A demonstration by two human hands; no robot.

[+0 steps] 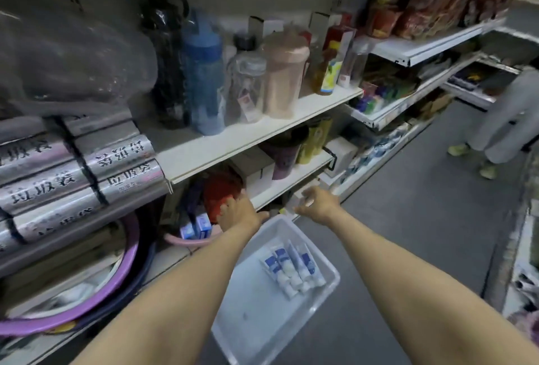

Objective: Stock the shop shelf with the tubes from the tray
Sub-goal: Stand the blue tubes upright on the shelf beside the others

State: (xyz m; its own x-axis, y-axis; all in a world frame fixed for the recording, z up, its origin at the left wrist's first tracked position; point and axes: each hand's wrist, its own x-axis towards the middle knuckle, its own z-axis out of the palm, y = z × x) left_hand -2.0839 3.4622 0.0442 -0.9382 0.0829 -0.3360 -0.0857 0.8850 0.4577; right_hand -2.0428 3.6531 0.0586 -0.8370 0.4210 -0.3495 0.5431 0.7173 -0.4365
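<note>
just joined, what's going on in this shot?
A person is restocking a shop shelf. A clear tray sits on the floor beneath the arms, with several white-and-blue tubes lying in it. Both hands reach past the tray toward the low shelf. The left hand looks empty, fingers spread, near a red item. The right hand has curled fingers, too blurred to tell whether it holds anything.
</note>
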